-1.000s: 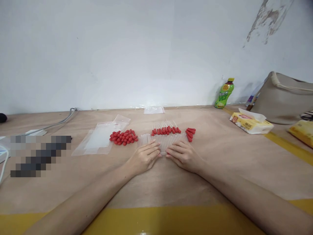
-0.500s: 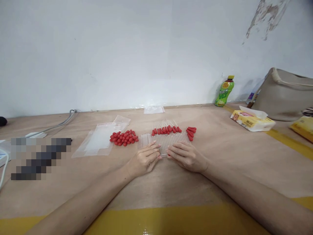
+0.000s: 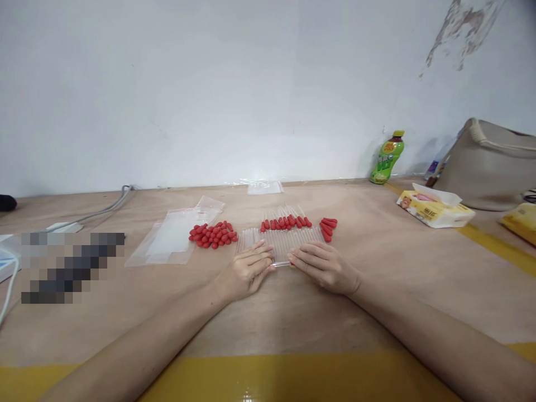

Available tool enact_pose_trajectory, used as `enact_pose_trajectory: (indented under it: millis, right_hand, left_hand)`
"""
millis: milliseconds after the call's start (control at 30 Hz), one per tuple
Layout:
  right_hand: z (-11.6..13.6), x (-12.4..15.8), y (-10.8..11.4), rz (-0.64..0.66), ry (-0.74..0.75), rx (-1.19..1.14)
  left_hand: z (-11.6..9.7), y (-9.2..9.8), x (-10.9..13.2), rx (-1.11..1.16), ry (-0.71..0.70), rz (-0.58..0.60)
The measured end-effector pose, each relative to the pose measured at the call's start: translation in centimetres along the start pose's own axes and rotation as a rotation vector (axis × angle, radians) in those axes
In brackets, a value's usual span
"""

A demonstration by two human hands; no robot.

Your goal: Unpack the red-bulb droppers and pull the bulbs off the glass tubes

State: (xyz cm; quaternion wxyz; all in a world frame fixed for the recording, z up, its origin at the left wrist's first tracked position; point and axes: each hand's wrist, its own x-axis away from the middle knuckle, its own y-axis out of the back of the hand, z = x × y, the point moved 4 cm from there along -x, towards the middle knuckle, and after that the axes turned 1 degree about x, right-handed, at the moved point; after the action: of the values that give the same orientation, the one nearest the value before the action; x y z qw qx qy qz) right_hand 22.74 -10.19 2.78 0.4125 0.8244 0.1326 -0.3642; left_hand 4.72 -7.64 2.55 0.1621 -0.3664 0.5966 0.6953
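A row of clear thin tubes [image 3: 281, 244] lies side by side on the wooden table. My left hand [image 3: 248, 271] rests on the near left part of the row, its fingers together. On the near right part lies my right hand [image 3: 324, 267], also with fingers together; both hands grip the near edge of the tubes. Just beyond the row are several red-tipped sticks [image 3: 285, 223], tips toward me. A pile of red pieces [image 3: 213, 235] sits to the left, and a few more red pieces [image 3: 328, 228] lie at the right end.
Clear plastic bags [image 3: 170, 234] lie left of the red pile, another bag [image 3: 265, 187] by the wall. A green bottle [image 3: 387, 157], a tissue pack [image 3: 435, 206] and a beige bag [image 3: 488, 164] stand at the right. A grey cable [image 3: 104, 209] runs at the left.
The camera view has shifted slightly. Both hands stay on the tubes, with the right fingers moved very slightly at the near edge.
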Motion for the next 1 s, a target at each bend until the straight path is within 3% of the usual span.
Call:
enact_pose_trajectory:
  millis: [300, 367, 500, 633, 733, 833, 1000]
  right_hand:
    - [-0.3, -0.1, 0.5, -0.047, -0.009, -0.013]
    - [-1.3, 0.4, 0.8, -0.069, -0.073, -0.006]
    - [-5.3, 2.2, 2.0, -0.159, -0.500, 0.106]
    - [-8.7, 4.5, 2.2, -0.207, -0.885, -0.002]
    - [-10.0, 5.8, 1.5, -0.150, -1.036, -0.090]
    - [-10.8, 7.0, 0.8, -0.088, -1.160, -0.116]
    - [-11.7, 8.9, 0.1, -0.119, -1.375, -0.175]
  left_hand:
    - [0.1, 0.3, 0.3, -0.102, -0.009, -0.002]
    - [0.7, 0.9, 0.5, -0.128, 0.030, -0.039]
    - [3.0, 2.2, 1.2, -0.200, 0.282, -0.181]
    - [4.1, 1.7, 1.3, -0.203, 0.448, -0.131]
    - [4.1, 1.0, 0.9, -0.202, 0.437, -0.108]
    - [4.1, 0.8, 0.7, -0.208, 0.376, -0.178]
    - [4.0, 0.5, 0.6, -0.253, 0.223, -0.215]
